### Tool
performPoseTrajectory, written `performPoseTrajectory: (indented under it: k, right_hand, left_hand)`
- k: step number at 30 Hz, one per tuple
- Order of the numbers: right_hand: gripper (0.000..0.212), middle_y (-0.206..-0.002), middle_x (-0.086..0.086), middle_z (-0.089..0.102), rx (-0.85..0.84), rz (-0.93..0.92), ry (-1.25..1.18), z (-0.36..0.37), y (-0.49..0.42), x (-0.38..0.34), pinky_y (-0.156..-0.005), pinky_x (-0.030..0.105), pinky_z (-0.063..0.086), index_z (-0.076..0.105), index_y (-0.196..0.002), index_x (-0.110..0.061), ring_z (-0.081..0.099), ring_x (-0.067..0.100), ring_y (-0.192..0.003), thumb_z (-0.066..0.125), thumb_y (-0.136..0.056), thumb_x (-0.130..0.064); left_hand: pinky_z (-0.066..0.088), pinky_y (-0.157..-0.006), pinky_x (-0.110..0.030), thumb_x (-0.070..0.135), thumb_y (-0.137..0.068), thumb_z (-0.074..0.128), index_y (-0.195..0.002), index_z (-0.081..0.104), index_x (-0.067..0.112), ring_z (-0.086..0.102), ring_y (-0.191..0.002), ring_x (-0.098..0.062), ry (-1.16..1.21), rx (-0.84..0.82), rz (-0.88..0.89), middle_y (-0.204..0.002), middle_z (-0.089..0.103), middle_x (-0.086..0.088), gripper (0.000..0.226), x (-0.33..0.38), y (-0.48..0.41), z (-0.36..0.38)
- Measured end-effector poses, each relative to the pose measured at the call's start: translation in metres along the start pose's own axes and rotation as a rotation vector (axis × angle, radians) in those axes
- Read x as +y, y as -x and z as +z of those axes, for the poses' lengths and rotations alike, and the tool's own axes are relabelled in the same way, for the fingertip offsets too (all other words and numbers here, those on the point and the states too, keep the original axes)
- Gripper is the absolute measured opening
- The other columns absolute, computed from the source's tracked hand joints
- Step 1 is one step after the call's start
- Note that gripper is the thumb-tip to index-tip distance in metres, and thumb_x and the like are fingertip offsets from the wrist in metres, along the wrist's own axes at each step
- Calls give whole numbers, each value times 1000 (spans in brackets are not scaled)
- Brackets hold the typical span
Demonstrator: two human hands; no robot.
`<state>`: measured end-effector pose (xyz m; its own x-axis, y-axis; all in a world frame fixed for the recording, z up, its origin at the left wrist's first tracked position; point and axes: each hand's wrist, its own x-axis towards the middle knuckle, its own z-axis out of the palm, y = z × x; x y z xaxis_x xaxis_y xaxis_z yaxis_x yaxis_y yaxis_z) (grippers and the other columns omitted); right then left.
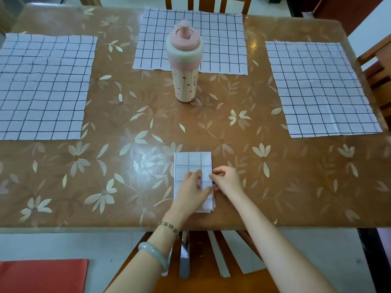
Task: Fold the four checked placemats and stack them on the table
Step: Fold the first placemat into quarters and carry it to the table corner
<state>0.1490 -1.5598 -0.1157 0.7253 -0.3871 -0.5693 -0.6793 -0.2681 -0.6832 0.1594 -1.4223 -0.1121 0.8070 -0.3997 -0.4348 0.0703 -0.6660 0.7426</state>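
At six o'clock one folded mat [192,163] is pressed flat under the left hand [191,190] and pinched by the right hand [227,179], while three mats at nine [42,87], twelve [222,43] and three [319,87] are left unfolded.

So the desk [275,187] has a glossy brown top with a pale flower print. Three checked placemats lie flat on it: left [44,85], far middle [222,41], right [319,87]. A folded placemat [193,160] sits at the near edge, and a pink bottle [185,64] stands mid-desk.
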Motion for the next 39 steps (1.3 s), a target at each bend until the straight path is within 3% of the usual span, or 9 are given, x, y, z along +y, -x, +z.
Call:
performPoseTrajectory:
  k: [2,4,6,8,11,20,25,30,39]
  right_hand:
    - [19,-89,-4,58,137,-152,233,-5,1,2,-76,31,48,64,-103,-11,57,17,-87,61,-86,-18]
    - [21,-105,4,58,298,-400,444,-3,0,5,-87,40,48,62,-108,-9,55,23,-101,58,-88,-13]
    - [34,-124,15,58,314,-633,603,11,-4,5,-100,50,45,59,-120,-3,54,32,-117,58,-86,-4]
    - [44,-140,19,48,229,-746,743,28,-8,3,-112,50,30,49,-133,0,43,33,-133,50,-90,-9]
    - [55,-149,16,36,107,-725,887,45,-13,9,-117,45,17,36,-142,0,31,26,-140,26,-96,-29]
    - [78,-154,13,26,34,-623,1069,22,-25,29,-115,48,3,26,-147,-3,21,25,-144,0,-96,-57]
    - [75,-157,13,11,133,-624,1028,12,-12,32,-115,48,-5,13,-148,-4,8,26,-146,4,-96,-57]
    - [65,-155,13,25,36,-788,1046,33,19,40,-113,50,9,25,-146,-4,16,24,-144,23,-98,-47]
    - [75,-155,13,18,-74,-636,1172,11,9,64,-113,53,8,15,-149,-8,7,24,-145,9,-96,-61]
  left_hand:
    - [44,-97,-31,35,-93,52,-139,44,11,52,-111,-18,-191,148,130,-124,51,-2,52,-18,1,-15]
    - [33,-113,-39,37,-95,40,-140,43,4,46,-129,-27,-442,290,283,-137,52,-10,56,-36,-3,-27]
    - [15,-120,-40,36,-96,31,-144,36,-1,32,-141,-29,-636,294,370,-149,40,-15,60,-47,-12,-34]
    - [9,-118,-43,35,-98,24,-147,30,0,25,-144,-28,-776,221,387,-153,32,-16,61,-52,-22,-34]
    - [13,-116,-47,38,-98,22,-147,31,2,27,-144,-26,-874,139,357,-153,34,-16,62,-61,-32,-30]
    - [7,-118,-47,61,-96,13,-150,25,4,17,-146,-23,-901,89,276,-157,23,-12,79,-75,-32,-35]
    - [0,-119,-45,64,-95,20,-151,18,2,6,-148,-23,-909,141,277,-158,16,-13,83,-91,-11,-50]
    - [14,-117,-47,52,-101,12,-148,28,2,20,-146,-27,-937,62,440,-156,24,-16,71,-94,21,-36]
    - [20,-114,-52,47,-102,9,-146,34,2,24,-145,-31,-973,-57,404,-156,26,-15,68,-103,21,-41]
